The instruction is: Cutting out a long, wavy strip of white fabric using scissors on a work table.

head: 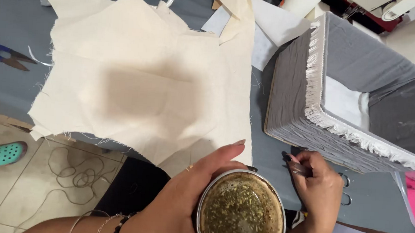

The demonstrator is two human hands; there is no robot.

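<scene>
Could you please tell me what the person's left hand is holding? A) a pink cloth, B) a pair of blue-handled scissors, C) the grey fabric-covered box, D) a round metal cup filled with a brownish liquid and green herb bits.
D: the left hand wraps around the round metal cup of brownish, herb-flecked liquid, held above the cream fabric sheet's edge.

Both forearms are bare, with no sleeves in view. The left hand [183,201] has long nails; the thumbnail, just above the rim of the round metal cup [241,212], looks unpainted. On the left wrist, to the left of the cup, sit a bracelet of dark beads [123,223] and thin silver chains or bangles [93,222]. The right hand [319,188], to the right of the cup, has dark polish on its nails. No rings can be made out.
</scene>
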